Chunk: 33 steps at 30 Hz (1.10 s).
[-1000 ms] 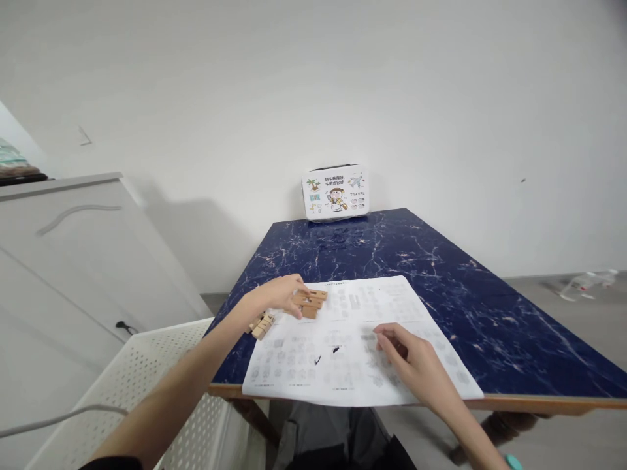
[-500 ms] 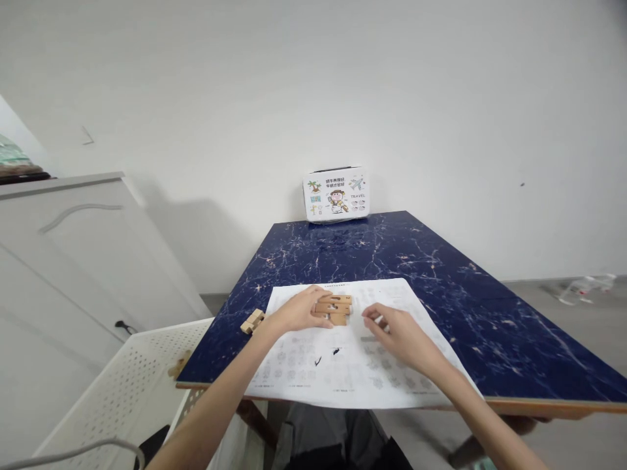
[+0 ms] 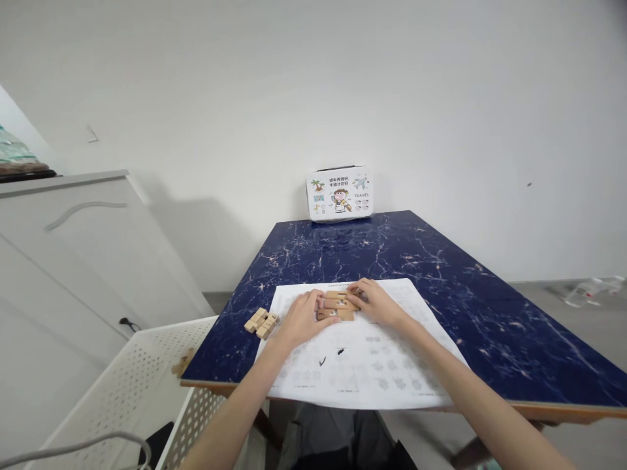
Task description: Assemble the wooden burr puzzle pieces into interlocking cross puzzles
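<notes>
Both my hands meet over a small cluster of wooden puzzle blocks (image 3: 337, 305) lying on a white printed instruction sheet (image 3: 362, 356) on the dark blue marble-patterned table (image 3: 441, 274). My left hand (image 3: 304, 316) has its fingers curled against the cluster's left side. From the right, my right hand (image 3: 375, 301) closes its fingers on the same blocks. A second little group of wooden pieces (image 3: 262, 322) lies on the table just left of the sheet, apart from my hands.
A white illustrated box (image 3: 339, 193) stands at the table's far edge against the wall. A white perforated basket (image 3: 132, 385) sits on the floor at the lower left, beside a white cabinet (image 3: 68, 248). A grey cable (image 3: 73, 447) runs along the bottom left.
My left hand slid the wooden blocks rightward onto the sheet. My right hand rose from the lower sheet and came to grip the blocks from the right.
</notes>
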Each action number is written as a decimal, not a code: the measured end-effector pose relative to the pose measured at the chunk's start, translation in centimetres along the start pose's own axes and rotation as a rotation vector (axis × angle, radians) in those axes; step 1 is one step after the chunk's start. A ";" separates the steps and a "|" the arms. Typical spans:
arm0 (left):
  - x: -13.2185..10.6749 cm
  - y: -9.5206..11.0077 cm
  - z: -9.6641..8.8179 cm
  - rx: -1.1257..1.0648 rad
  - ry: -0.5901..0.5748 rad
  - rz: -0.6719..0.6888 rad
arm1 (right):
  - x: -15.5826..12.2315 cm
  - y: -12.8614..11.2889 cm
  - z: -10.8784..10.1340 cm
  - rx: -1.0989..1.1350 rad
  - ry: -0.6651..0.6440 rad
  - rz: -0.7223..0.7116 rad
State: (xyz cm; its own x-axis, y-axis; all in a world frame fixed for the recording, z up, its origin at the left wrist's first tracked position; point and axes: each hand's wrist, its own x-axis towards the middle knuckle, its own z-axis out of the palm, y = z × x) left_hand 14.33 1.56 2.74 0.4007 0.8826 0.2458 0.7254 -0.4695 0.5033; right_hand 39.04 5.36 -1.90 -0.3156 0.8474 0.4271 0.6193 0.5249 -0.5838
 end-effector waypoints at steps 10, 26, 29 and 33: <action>-0.1 0.4 -0.2 0.022 -0.059 0.093 | 0.1 0.2 -0.1 0.091 -0.015 0.006; -0.5 0.7 -0.4 -0.206 -0.001 0.072 | 0.0 -0.2 -0.7 0.441 0.153 0.153; -0.2 0.3 -0.3 -0.312 0.035 0.026 | 0.2 -0.4 -0.9 0.543 0.163 0.166; 0.4 -0.2 0.5 -0.503 0.022 -0.022 | 0.4 -0.9 -1.0 0.618 0.145 0.173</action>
State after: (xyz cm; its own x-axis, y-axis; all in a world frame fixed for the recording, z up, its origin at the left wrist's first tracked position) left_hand 14.65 1.96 2.31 0.3721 0.8952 0.2453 0.3721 -0.3860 0.8441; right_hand 39.06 5.13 -0.58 -0.1215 0.9269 0.3551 0.1119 0.3683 -0.9230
